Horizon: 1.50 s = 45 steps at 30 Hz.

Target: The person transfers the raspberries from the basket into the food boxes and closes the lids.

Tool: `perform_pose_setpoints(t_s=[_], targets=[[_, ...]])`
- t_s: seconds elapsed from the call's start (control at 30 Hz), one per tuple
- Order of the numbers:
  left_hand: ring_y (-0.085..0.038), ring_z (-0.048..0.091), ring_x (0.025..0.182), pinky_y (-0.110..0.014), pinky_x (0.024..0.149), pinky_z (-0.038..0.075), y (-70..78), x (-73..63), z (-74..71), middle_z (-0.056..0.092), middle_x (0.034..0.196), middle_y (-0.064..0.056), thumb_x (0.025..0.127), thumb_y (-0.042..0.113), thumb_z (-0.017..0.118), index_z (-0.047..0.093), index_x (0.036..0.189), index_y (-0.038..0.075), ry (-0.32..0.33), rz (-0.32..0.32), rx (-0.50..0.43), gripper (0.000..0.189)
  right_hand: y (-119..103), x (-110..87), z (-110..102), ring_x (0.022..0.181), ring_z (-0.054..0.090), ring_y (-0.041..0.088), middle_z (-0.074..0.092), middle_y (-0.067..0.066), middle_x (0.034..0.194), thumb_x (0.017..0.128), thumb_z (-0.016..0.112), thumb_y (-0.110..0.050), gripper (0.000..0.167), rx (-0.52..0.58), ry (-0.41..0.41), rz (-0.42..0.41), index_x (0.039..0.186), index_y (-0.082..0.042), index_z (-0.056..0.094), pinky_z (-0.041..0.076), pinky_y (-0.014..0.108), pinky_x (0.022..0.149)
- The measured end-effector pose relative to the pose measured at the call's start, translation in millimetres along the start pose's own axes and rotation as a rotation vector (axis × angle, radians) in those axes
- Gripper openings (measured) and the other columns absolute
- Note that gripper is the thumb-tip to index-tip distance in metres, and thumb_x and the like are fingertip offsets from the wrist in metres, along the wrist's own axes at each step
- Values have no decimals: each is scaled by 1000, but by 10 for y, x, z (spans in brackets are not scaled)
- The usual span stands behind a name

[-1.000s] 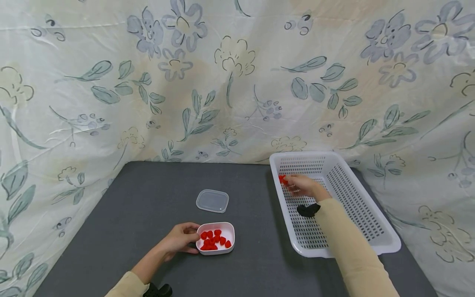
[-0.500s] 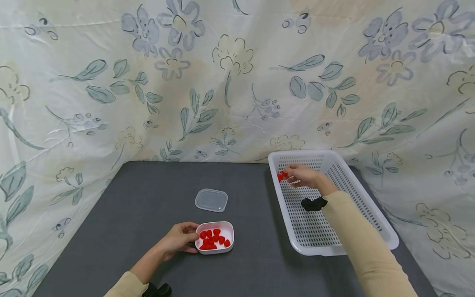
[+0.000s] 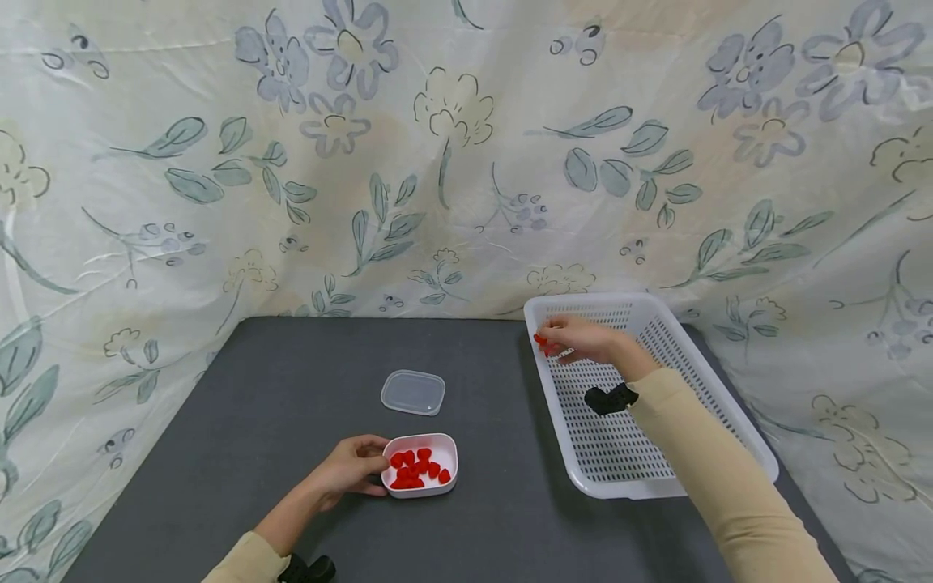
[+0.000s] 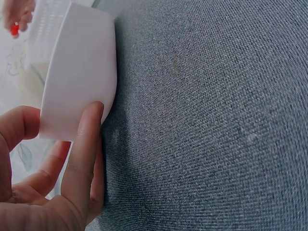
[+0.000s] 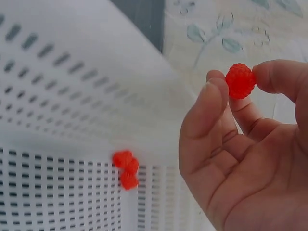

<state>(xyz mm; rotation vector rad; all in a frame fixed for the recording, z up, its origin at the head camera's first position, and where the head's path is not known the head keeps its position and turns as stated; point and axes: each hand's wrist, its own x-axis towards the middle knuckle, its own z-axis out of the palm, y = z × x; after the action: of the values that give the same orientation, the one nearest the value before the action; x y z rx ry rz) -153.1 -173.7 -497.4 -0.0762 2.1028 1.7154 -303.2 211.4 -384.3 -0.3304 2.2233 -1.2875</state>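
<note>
My right hand (image 3: 583, 338) is above the far left part of the white basket (image 3: 751, 453), pinching a red raspberry (image 5: 240, 81) between thumb and fingertip. Below it, three raspberries (image 5: 128, 169) lie bunched in the basket's corner in the right wrist view. On the table, my left hand (image 3: 353, 467) holds the left end of a small white box (image 3: 450, 461), fingers against its outer wall (image 4: 82, 67). Several raspberries (image 3: 423, 467) lie loose inside that box, mostly toward its left and middle.
A clear plastic lid (image 3: 413, 393) lies flat on the dark grey table (image 3: 313, 372) behind the box. Floral cloth (image 3: 466, 162) hangs behind the table and along its sides. The basket's raised rim stands along the table's right side.
My right hand has lifted a raspberry out of the basket's far left corner and moved up and slightly left toward the rim. The left hand keeps its hold on the box.
</note>
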Motion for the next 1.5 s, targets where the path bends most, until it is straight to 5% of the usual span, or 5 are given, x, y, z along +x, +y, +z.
perform_pose_setpoints(t_s=[0.33, 0.57, 1.03, 1.23, 1.5], targets=[[-21, 62, 81, -40, 65, 57, -46, 23, -2, 57, 105, -19, 85, 7, 58, 44, 124, -10, 5, 0, 1, 45, -229, 26, 315, 88, 50, 22, 53, 15, 109, 96, 46, -28, 36, -37, -71, -12, 120, 0, 46, 51, 30, 74], [-22, 62, 81, -40, 65, 57, -39, 15, 11, 57, 105, -19, 85, 6, 58, 44, 124, -10, 21, -4, 5, 44, -335, 66, 570, 92, 53, 22, 55, 13, 110, 96, 46, -27, 29, -88, -112, -13, 114, -5, 50, 52, 36, 80], [-21, 62, 81, -40, 65, 57, -46, 5, 3, 58, 104, -18, 86, 7, 58, 45, 124, -10, 28, 6, 20, 44, -363, 165, 1178, 89, 54, 29, 55, 6, 94, 94, 50, -24, 21, -136, -239, -55, 107, -7, 54, 54, 34, 71], [-21, 62, 81, -40, 65, 57, -51, 6, -7, 58, 104, -18, 86, 7, 59, 45, 124, -9, 19, 16, 15, 44, -377, 161, 1374, 76, 53, 18, 56, 4, 90, 92, 51, -20, 18, -144, -271, -69, 104, -7, 54, 54, 30, 66], [-20, 62, 81, -40, 66, 57, -33, 3, -9, 58, 104, -18, 86, 7, 59, 45, 124, -10, 5, 24, 6, 44, -363, 160, 1605, 77, 54, 20, 57, 4, 92, 92, 53, -19, 16, -189, -334, -100, 103, -8, 56, 54, 28, 64]])
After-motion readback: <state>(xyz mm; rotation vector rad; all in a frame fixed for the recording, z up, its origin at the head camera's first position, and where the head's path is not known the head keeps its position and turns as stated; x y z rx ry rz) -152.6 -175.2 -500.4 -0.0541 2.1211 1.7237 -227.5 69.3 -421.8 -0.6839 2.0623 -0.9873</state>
